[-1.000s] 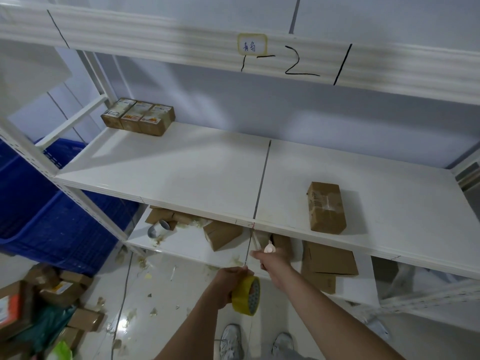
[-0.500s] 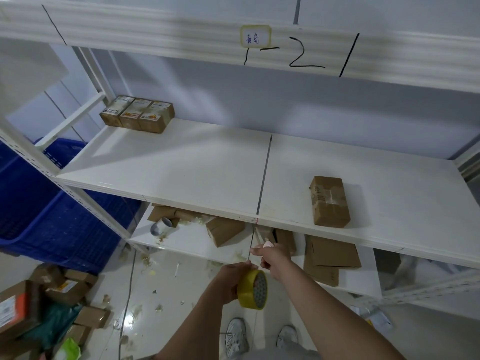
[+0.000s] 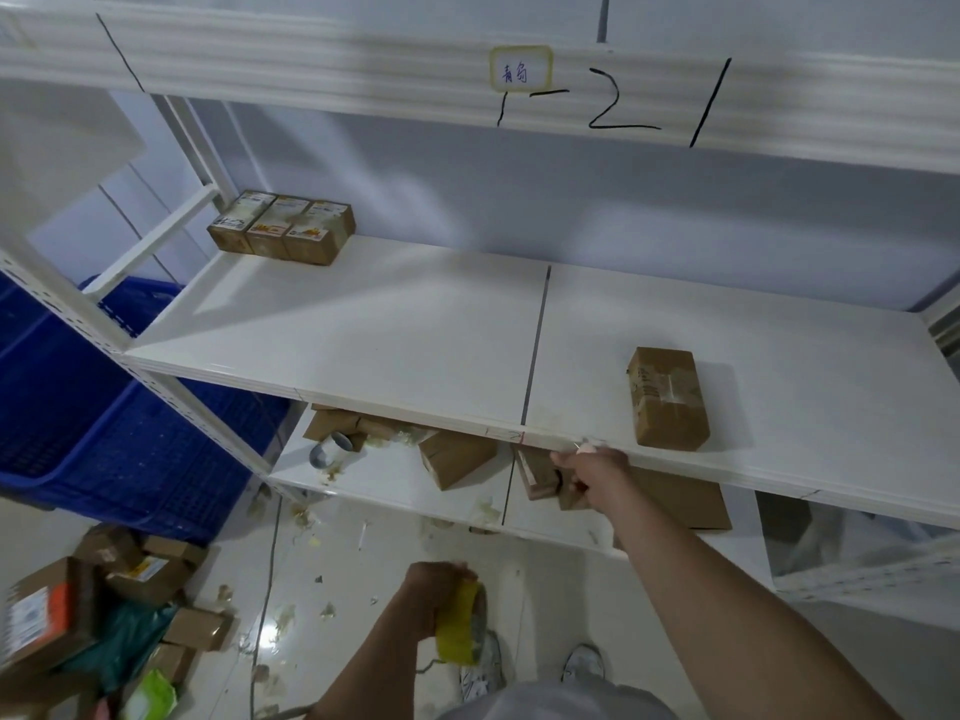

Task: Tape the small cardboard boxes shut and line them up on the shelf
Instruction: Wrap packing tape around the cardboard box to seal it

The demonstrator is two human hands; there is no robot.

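One brown cardboard box (image 3: 667, 397) with tape across its top lies near the front edge of the white middle shelf (image 3: 415, 345). Three small printed boxes (image 3: 283, 228) sit side by side at the shelf's back left corner. My left hand (image 3: 436, 589) grips a yellow tape roll (image 3: 460, 631) low down, over the floor. My right hand (image 3: 592, 472) is up against the shelf's front edge, left of the brown box, pinching a small pale object (image 3: 587, 447) too small to identify.
The lower shelf (image 3: 384, 485) holds loose brown boxes (image 3: 454, 457), flat cardboard (image 3: 680, 504) and a grey tape roll (image 3: 330, 449). A blue crate (image 3: 104, 407) stands at the left. More boxes (image 3: 145, 574) and scraps litter the floor.
My left hand has dropped down with the yellow tape roll, away from my right hand. My right hand has risen to the shelf's front edge, nearer the brown box.
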